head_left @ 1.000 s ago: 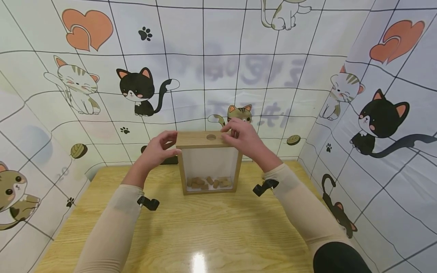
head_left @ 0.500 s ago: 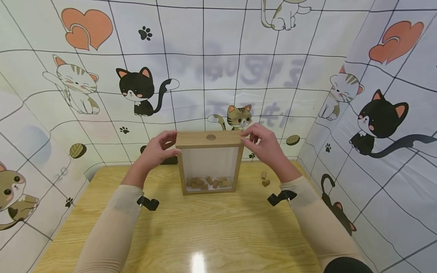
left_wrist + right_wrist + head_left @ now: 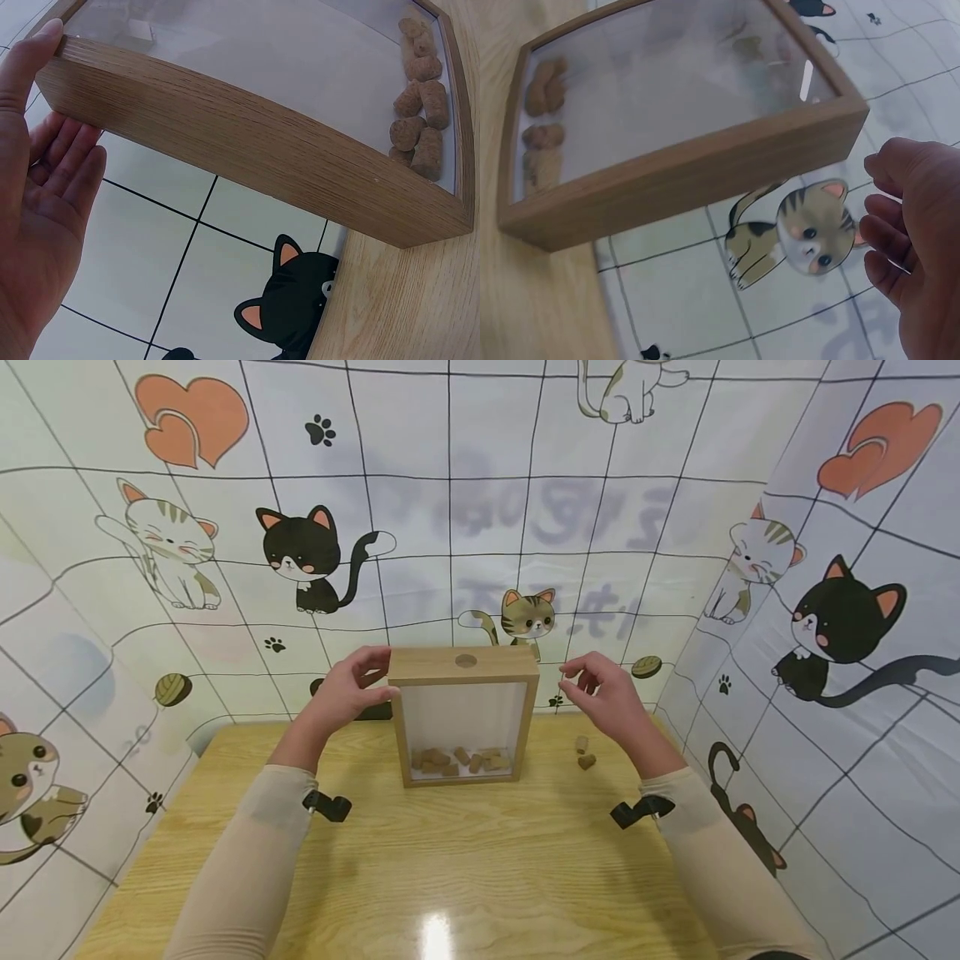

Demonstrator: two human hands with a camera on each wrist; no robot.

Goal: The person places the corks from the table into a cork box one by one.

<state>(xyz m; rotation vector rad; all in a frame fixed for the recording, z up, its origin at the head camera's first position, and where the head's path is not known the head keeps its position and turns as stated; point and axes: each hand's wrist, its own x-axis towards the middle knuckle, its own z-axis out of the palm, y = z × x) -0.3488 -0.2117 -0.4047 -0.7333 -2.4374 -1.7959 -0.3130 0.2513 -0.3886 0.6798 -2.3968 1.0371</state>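
An upright wooden shadow box [image 3: 463,667] with a clear front stands on the table, a round hole in its top. Several corks [image 3: 427,146] lie along its bottom inside. My left hand [image 3: 351,685] grips its upper left corner, thumb at the front edge and fingers behind, as the left wrist view shows. To the right of the box, my right hand [image 3: 603,693] is in the air with loosely bent fingers and nothing in them. In the right wrist view, those fingertips [image 3: 875,163] are a short gap away from the box's top corner.
Two loose corks [image 3: 587,762] lie on the wooden table [image 3: 465,860] to the right of the box, below my right hand. A wall cloth [image 3: 450,510] printed with cats and grid lines surrounds the table at the back and sides.
My right hand has moved from the box's top, near the hole, off to the right and away from the box. My left hand and the box have stayed in place.
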